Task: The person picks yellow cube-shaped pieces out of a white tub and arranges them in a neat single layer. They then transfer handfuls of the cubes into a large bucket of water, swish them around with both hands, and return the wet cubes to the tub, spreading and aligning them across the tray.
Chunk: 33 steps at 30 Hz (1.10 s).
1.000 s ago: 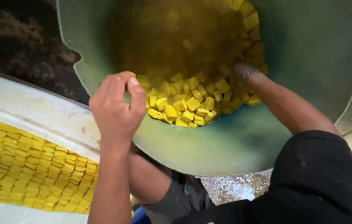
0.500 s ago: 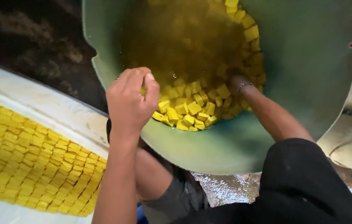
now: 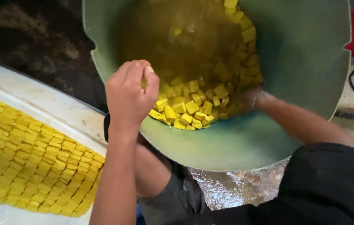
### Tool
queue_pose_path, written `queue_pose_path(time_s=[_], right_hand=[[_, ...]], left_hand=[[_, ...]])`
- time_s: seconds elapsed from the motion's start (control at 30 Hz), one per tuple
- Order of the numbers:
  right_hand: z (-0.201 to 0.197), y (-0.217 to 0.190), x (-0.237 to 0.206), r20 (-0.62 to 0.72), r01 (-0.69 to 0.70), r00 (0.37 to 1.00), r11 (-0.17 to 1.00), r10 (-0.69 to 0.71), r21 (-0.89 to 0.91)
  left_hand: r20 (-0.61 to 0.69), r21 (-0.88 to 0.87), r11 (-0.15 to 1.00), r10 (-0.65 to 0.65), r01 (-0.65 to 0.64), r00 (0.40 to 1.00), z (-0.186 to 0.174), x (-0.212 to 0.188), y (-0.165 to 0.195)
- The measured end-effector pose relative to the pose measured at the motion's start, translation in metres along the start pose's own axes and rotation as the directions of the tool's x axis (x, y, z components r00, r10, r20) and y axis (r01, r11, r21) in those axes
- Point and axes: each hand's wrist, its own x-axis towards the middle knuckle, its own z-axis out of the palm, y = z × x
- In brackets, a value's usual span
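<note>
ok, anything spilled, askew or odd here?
The green tub is tipped toward the person, so the yellow liquid and yellow cubes pool against its lower wall. Wet floor shows below the rim. The cube rows on the white sheet look orderly.

A single head-worn camera looks steeply down from close above. The left hand (image 3: pixel 132 93) sits near centre, the green tub (image 3: pixel 302 50) beyond and right of it, the white tray (image 3: pixel 51 112) to its left.
</note>
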Motion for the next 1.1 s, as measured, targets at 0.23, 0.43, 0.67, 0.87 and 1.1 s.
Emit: queue_pose_path(time_s=[0.23,0.43,0.67,0.87,1.1], right_hand=[[0.007,-0.042,0.016,-0.062,-0.091,0.993,0.991,0.097,0.096],[0.018,-0.043,0.014,-0.05,-0.204,0.977,0.975,0.209,0.084],[0.038,-0.011,-0.007,0.021,-0.422,0.904,0.9,0.426,-0.113],[0.036,-0.009,-0.005,-0.098,-0.407,0.913,0.901,0.396,-0.152],[0.021,-0.003,0.0,0.01,-0.329,0.944,0.941,0.331,-0.08]], left_hand=[[0.007,0.005,1.0,-0.006,0.006,1.0,-0.002,0.003,0.001],[0.003,0.018,0.999,-0.026,0.026,1.0,-0.001,0.001,-0.001],[-0.005,-0.001,0.999,-0.037,0.037,0.999,0.0,0.0,-0.001],[-0.017,-0.013,1.0,-0.023,0.023,1.0,0.0,0.0,0.0],[-0.015,-0.004,1.0,-0.016,0.016,1.0,-0.001,0.0,0.0]])
